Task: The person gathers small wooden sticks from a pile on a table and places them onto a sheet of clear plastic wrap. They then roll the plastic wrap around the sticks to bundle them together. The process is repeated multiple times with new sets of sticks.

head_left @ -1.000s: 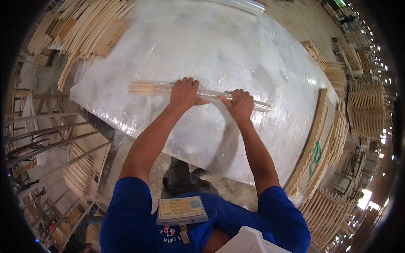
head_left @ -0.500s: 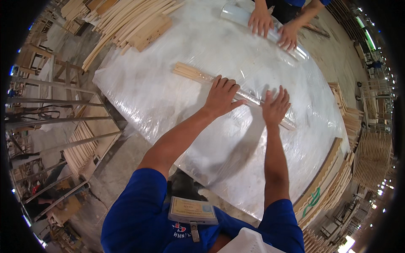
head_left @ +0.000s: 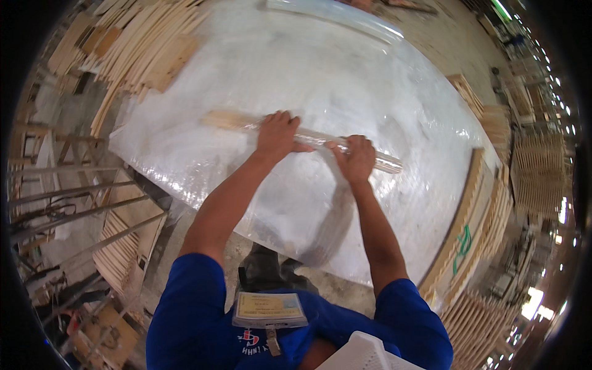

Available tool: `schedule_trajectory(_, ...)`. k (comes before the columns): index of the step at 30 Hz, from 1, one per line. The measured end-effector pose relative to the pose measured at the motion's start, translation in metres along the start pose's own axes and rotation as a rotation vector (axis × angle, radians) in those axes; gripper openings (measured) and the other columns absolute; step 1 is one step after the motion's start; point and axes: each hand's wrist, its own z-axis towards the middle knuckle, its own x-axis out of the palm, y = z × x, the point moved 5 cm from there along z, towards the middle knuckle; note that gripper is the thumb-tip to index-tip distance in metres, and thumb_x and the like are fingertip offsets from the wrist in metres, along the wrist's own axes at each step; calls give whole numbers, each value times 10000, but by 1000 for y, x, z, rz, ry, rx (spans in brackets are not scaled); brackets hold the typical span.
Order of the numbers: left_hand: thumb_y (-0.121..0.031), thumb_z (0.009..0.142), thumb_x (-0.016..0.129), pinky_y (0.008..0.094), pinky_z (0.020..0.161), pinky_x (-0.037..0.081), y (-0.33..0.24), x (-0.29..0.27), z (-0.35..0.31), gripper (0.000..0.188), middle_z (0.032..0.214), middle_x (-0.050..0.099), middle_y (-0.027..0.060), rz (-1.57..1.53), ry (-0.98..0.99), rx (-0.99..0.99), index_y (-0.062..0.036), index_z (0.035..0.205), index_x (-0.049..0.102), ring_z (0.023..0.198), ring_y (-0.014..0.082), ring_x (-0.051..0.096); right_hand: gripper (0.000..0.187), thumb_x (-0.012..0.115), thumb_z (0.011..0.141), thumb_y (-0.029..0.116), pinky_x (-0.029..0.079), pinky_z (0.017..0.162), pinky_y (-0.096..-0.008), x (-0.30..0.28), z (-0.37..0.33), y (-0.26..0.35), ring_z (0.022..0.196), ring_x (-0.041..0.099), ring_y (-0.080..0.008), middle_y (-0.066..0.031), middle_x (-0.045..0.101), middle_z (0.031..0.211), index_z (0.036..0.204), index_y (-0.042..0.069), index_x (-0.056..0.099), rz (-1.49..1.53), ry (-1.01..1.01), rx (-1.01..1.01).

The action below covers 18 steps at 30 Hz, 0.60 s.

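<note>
A bundle of pale wooden strips [head_left: 387, 163] lies slantwise on a plastic-covered table [head_left: 290, 203], with shiny clear film around most of its length. Its left end is blurred, and bare wood shows there. My left hand [head_left: 279, 134] grips the bundle near its middle, fingers curled over the far side and thumb along the near side. Closer to the right end, my right hand [head_left: 357, 159] is closed over it in the same way. The two thumbs point toward each other, a short gap apart.
Across the far edge lies a roll of clear film [head_left: 336, 15]. Long wooden strips [head_left: 145, 46] are heaped at the far left. Wavy-edged wooden pieces [head_left: 462, 225] with a green tie line the right edge. A metal-framed rack [head_left: 80, 200] stands left, and slatted wood stacks [head_left: 538, 172] stand right.
Both hands have gone from lying fairly flat on the bundle to curling around it. The right hand is nearer the left. The view has shifted, and the co-worker's hands have largely left it.
</note>
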Motion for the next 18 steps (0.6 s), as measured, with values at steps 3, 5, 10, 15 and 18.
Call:
schedule_trajectory(3,-797,627,832,478,993,504,-19,3,-47,895,1109,698,113,-45,190,-31,-65,1133,735,1103,308,649,479,839,896,497,480,802,-490,-23,-55,8,897,637,-363,-128,680,953,997,60,672,78,139,96)
schedule_trajectory(5,-792,628,835,484,1006,495,-20,-1,-55,889,1116,693,118,-23,266,-59,-63,1126,733,1101,313,645,655,798,938,469,419,1105,-565,-37,-93,26,1302,565,-434,-227,625,1366,1369,13,611,61,169,99)
schedule_trajectory(10,-770,657,837,507,1051,447,-12,-23,-19,825,1134,664,111,-61,-276,186,-72,1084,729,1092,307,613,908,670,1014,520,163,1309,-670,-13,-87,17,1637,232,-481,-260,310,1750,1683,6,335,-69,251,154)
schedule_trajectory(15,-731,716,837,502,1049,426,-1,1,34,743,1163,636,97,-128,-305,30,-92,1075,713,1110,309,582,757,558,1078,576,213,1266,-710,21,41,-40,1591,326,-502,-208,444,1692,1657,101,448,-206,50,158)
schedule_trajectory(18,-774,710,805,489,1053,421,1,10,56,775,1131,638,84,-125,-263,116,-92,1068,718,1095,298,577,598,582,1075,540,419,1127,-629,32,111,-69,1387,523,-505,-249,607,1447,1456,79,613,-114,-33,200)
